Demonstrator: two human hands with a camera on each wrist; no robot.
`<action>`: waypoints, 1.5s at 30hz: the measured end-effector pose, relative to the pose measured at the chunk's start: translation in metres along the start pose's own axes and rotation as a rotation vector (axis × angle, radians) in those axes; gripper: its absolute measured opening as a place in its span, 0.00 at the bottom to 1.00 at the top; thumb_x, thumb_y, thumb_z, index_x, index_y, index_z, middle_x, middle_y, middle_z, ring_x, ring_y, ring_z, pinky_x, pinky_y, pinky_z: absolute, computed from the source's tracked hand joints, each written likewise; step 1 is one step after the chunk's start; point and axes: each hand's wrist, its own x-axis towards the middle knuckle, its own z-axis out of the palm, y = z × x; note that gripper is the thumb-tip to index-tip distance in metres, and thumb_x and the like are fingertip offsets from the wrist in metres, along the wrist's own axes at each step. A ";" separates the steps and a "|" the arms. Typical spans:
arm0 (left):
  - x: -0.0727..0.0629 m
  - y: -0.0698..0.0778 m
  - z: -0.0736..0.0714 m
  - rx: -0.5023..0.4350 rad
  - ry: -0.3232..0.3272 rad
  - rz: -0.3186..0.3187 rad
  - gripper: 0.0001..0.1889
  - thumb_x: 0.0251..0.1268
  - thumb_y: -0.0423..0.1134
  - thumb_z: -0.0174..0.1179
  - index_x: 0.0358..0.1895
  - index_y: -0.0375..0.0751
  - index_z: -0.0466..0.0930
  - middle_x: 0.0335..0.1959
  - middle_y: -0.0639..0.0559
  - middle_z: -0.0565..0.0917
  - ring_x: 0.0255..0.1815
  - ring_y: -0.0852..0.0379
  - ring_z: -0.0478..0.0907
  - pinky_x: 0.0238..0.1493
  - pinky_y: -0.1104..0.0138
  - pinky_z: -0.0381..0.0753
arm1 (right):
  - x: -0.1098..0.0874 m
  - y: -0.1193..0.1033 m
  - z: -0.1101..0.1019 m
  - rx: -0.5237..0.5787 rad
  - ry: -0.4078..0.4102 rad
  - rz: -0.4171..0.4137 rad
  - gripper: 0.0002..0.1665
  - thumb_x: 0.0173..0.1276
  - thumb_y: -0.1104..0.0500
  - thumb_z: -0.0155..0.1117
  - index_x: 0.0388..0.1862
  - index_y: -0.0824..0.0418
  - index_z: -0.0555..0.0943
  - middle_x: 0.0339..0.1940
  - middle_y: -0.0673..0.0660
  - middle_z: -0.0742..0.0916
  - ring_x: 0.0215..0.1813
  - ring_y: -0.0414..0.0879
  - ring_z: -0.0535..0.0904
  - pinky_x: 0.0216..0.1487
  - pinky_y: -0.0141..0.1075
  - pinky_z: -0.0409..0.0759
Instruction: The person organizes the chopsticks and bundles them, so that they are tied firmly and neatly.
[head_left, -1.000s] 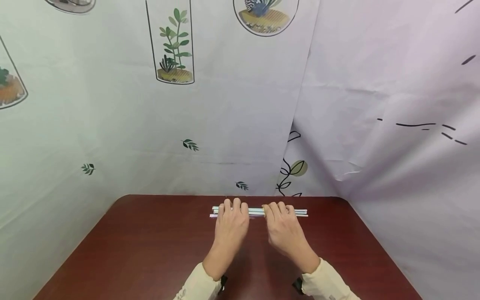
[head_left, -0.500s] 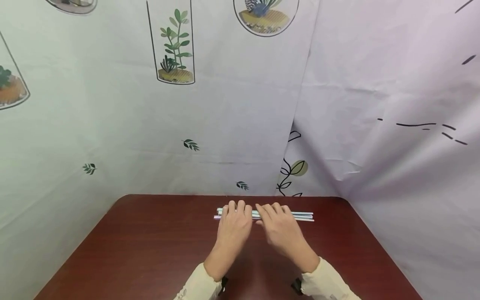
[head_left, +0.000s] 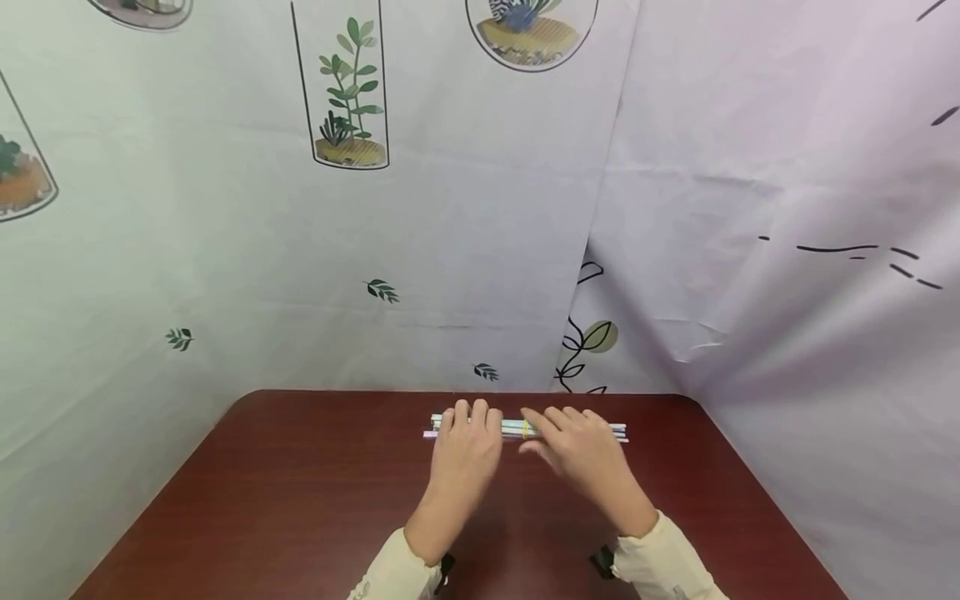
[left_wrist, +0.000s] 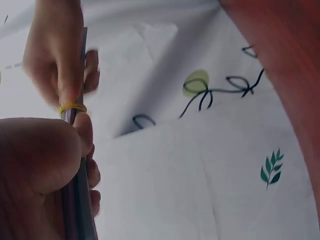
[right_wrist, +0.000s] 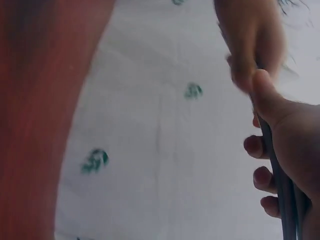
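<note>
A bundle of thin, pale sticks (head_left: 512,428) lies crosswise in both hands, above the far part of the table; their exact kind is unclear. A yellow rubber band (head_left: 527,428) circles it between the hands. My left hand (head_left: 467,446) grips the bundle left of the band, with the thumb close to the band in the left wrist view. My right hand (head_left: 587,450) holds the right part, thumb and forefinger spread apart beside the band. In the right wrist view several of its fingertips (right_wrist: 263,178) show curled behind the dark-looking sticks (right_wrist: 285,200).
A dark red wooden table (head_left: 315,500) spreads beneath the hands, its far corners rounded. Behind it hangs a white cloth (head_left: 480,225) printed with plants and leaves, folded at the right. Cream sleeves (head_left: 397,567) cover the forearms.
My right hand moved left to my left hand, then back right, its thumb and forefinger now spread. The yellow band, hidden half a second ago, shows again. The bundle shifted slightly.
</note>
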 end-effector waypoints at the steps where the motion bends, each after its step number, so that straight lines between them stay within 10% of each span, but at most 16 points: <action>1: 0.001 -0.002 -0.001 -0.008 0.015 0.002 0.10 0.59 0.37 0.70 0.36 0.41 0.77 0.31 0.49 0.73 0.33 0.51 0.66 0.39 0.61 0.68 | -0.001 0.004 -0.003 0.005 0.004 0.003 0.26 0.70 0.40 0.54 0.46 0.58 0.86 0.31 0.52 0.86 0.27 0.47 0.79 0.23 0.38 0.73; 22: 0.005 -0.028 0.004 -0.105 0.081 0.177 0.13 0.57 0.28 0.65 0.46 0.41 0.78 0.38 0.50 0.78 0.40 0.50 0.73 0.41 0.61 0.74 | -0.017 0.045 -0.010 0.317 -0.009 0.032 0.16 0.66 0.50 0.69 0.46 0.59 0.87 0.26 0.46 0.79 0.21 0.36 0.68 0.21 0.30 0.69; 27: 0.006 -0.056 -0.002 -0.341 0.078 0.290 0.16 0.56 0.31 0.70 0.48 0.43 0.82 0.39 0.53 0.83 0.40 0.54 0.78 0.41 0.62 0.78 | -0.019 0.048 -0.015 0.457 -0.027 0.079 0.17 0.58 0.55 0.75 0.46 0.59 0.88 0.27 0.44 0.81 0.23 0.32 0.68 0.25 0.28 0.69; 35: 0.004 -0.078 -0.004 -0.982 0.131 0.371 0.20 0.46 0.28 0.77 0.47 0.38 0.86 0.41 0.50 0.87 0.36 0.61 0.84 0.35 0.76 0.79 | -0.022 0.058 -0.036 0.760 -0.136 0.191 0.19 0.54 0.58 0.79 0.46 0.53 0.89 0.32 0.40 0.87 0.25 0.29 0.72 0.27 0.22 0.70; 45: 0.005 -0.070 0.001 -1.244 0.212 0.315 0.20 0.42 0.24 0.76 0.43 0.37 0.86 0.41 0.45 0.86 0.39 0.53 0.85 0.39 0.70 0.81 | -0.032 0.067 -0.025 1.202 -0.180 0.451 0.14 0.53 0.71 0.77 0.40 0.62 0.90 0.34 0.53 0.90 0.30 0.40 0.84 0.28 0.33 0.81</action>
